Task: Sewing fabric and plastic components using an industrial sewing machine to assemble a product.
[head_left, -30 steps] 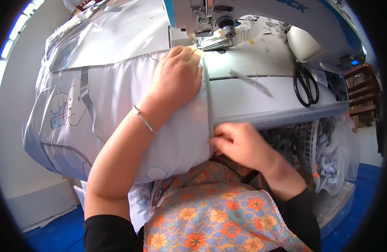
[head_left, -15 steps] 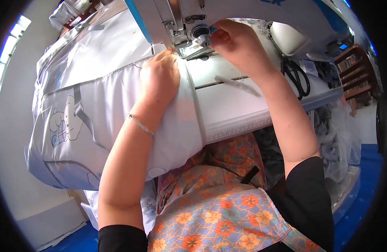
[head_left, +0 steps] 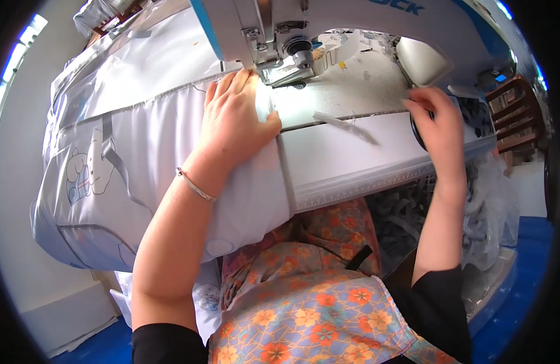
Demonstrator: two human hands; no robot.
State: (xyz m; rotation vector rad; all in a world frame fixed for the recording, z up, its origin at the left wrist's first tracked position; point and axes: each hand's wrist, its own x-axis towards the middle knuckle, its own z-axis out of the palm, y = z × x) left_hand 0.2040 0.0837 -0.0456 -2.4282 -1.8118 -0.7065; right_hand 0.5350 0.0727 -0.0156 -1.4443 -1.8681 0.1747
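Head view: the person sits at a sewing machine (head_left: 304, 36), whose white head crosses the top of the picture, with the presser foot (head_left: 289, 71) lit from above. The left hand (head_left: 237, 121) lies flat, palm down, on the white cloth (head_left: 152, 139), fingers stretched out and close together, the fingertips (head_left: 240, 79) touching the cloth just beside the presser foot. It grips nothing; it presses the cloth onto the table (head_left: 352, 158). A thin bangle (head_left: 195, 187) sits on that wrist. The cloth spreads from the needle area leftward and down over the table's front edge toward the lap, and it carries a cartoon print (head_left: 85, 173) and grey straps near its left side. The right hand (head_left: 434, 127) is at the right end of the table, well apart from the cloth, over dark scissors (head_left: 420, 130) that it mostly hides. Its fingers are curled downward, but the hand is blurred, and whether they grip the scissors cannot be told. A loose white strip (head_left: 343, 124) lies on the table between the two hands. The person wears a floral apron (head_left: 316, 303) over dark sleeves. Grey fabric scraps (head_left: 407, 212) hang below the table on the right.
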